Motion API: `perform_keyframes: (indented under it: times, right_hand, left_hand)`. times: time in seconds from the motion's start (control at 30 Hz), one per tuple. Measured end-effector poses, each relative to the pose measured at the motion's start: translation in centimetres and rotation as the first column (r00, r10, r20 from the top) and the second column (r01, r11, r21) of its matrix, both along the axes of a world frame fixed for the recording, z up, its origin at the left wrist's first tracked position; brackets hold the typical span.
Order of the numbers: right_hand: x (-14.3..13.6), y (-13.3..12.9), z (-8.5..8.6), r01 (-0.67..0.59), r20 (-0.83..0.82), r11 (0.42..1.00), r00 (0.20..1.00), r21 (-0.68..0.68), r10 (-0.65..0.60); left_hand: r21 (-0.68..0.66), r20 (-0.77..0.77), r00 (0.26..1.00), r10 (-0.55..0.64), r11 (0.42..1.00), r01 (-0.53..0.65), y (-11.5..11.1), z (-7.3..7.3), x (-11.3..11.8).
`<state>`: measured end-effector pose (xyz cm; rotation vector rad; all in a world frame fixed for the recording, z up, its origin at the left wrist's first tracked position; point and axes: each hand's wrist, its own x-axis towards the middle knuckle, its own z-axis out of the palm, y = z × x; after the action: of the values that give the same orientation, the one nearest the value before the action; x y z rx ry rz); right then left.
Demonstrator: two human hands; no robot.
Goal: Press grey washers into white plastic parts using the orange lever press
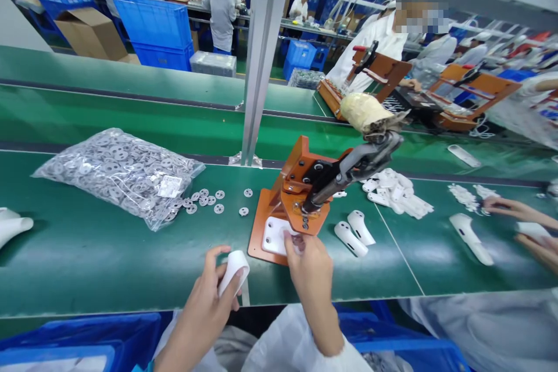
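My left hand [209, 293] is wrapped round a white curved plastic shell [236, 270], hollow end up, just above the green bench's front edge. Under the head of an orange toggle press [304, 209], my right hand [311, 267] has its fingers closed at the white fixture block [271, 237]; whatever they pinch there is mostly hidden. The press's lever, with a worn yellowish grip [364, 113], leans up to the right. Two white plastic shells [351, 238] with dark slots lie right of the press. Several grey slotted discs [211, 200] are scattered to its left.
A clear bag of grey discs [117, 168] lies on the left. Small white parts [399, 192] are heaped at the right, near a co-worker's hands [518, 215]. A metal post [265, 58] rises behind the bench [131, 279]. Blue bins [143, 331] stand below its front edge.
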<state>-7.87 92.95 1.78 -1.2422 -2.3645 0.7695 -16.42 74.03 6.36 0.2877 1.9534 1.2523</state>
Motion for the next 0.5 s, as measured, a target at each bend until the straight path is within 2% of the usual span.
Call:
perform_keyframes:
  times: [0.1, 0.33, 0.4, 0.5]
  right_hand:
    - [-1.1, 0.4, -0.8, -0.055, 0.016, 0.997, 0.998, 0.061, 0.054]
    - [0.0, 1.3, 0.0, -0.216, 0.006, 0.976, 0.976, -0.04, 0.216]
    - [0.1, 1.8, 0.4, -0.238, 0.029, 0.968, 0.97, -0.078, 0.241]
    - [-0.2, 2.6, 1.0, -0.255, 0.081, 0.957, 0.96, -0.14, 0.268]
  left_hand:
    - [0.032, 0.038, 0.999, 0.006, 0.999, -0.008, 0.0, -0.2, 0.0]
    - [0.018, 0.029, 0.999, 0.015, 1.0, -0.016, -0.1, 0.6, 0.3]
    - [0.098, 0.093, 0.995, -0.028, 0.995, 0.019, -0.3, 0.3, 0.3]
    - [0.269, 0.271, 0.954, -0.125, 0.962, 0.05, -0.8, -0.3, 0.5]
